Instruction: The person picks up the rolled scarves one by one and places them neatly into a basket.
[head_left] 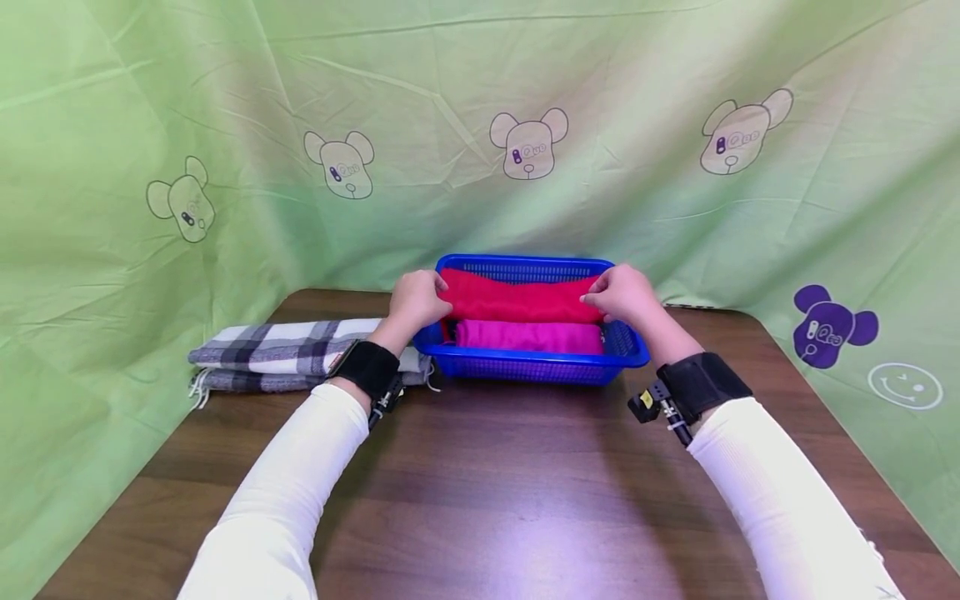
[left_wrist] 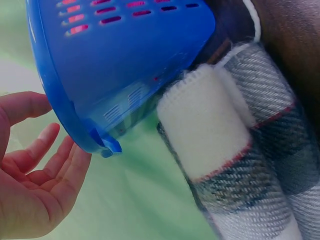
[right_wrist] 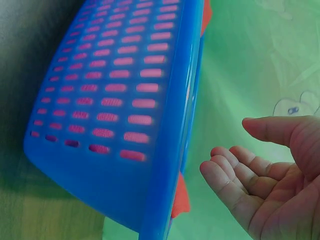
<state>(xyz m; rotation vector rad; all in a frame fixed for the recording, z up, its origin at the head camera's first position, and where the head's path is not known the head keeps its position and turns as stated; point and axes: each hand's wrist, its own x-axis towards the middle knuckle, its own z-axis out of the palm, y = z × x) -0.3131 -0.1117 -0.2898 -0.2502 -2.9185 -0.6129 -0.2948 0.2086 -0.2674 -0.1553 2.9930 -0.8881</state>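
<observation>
A blue plastic basket (head_left: pixel 525 360) holds a folded red cloth (head_left: pixel 517 300) at the back and a folded pink cloth (head_left: pixel 528 337) in front of it. At the basket's left end is my left hand (head_left: pixel 417 300), by the red cloth's edge. In the left wrist view its thumb and fingers are loosely bent and spread apart around the rim, the thumb tip partly hidden behind it. My right hand (head_left: pixel 626 293) hovers over the right end of the basket. The right wrist view shows its thumb and fingers apart, with nothing between them.
A folded plaid blanket (head_left: pixel 288 348) with fringed ends lies left of the basket, close under my left wrist. Both rest on a brown wooden table (head_left: pixel 510 467). Green printed curtain (head_left: pixel 435 192) hangs along the back and sides.
</observation>
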